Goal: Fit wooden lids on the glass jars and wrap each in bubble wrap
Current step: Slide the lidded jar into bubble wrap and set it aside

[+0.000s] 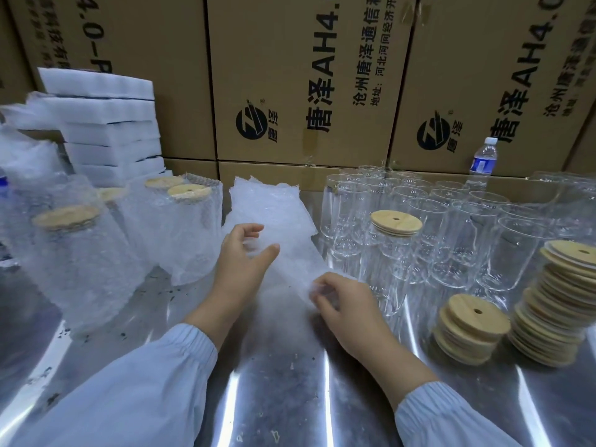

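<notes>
Right of bubble wrap, open jars, 2 lid stacks

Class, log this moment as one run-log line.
step: wrapping | left grip: holds bubble wrap sheet | right grip: pinches its edge | lidded jar: unwrapped, among open jars

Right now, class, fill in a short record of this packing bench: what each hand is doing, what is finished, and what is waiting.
Left grip: curled round the bubble wrap sheet
Right grip: pinches the sheet's near edge
Finished: wrapped jars, on the left
Waiting: bare jars and one lidded jar, on the right
Supplies: two lid stacks, far right
Surface: metal table
</notes>
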